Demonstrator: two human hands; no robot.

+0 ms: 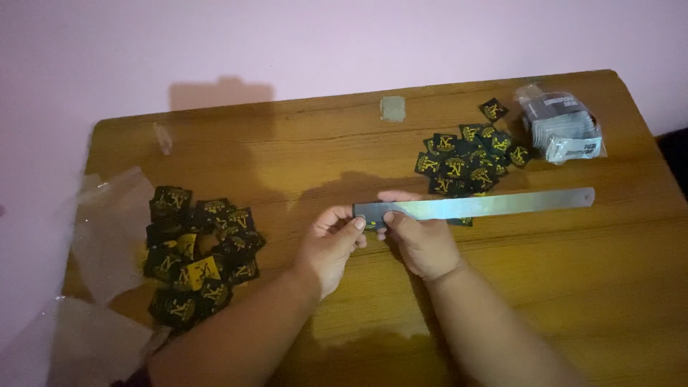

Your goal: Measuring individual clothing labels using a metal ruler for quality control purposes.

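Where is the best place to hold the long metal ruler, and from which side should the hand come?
Take the metal ruler at its bare right half, coming from above with the grip across its narrow width. It lies flat and thin, so fingers must pinch its two long edges. The left hand and right hand already cover its left end.

A: Where could a hand pass on the bench (545, 287)?

B: Along the near edge and the far middle. The left label pile (197, 254), the right label pile (469, 161) and the steel ruler (494, 204) stand in the way.
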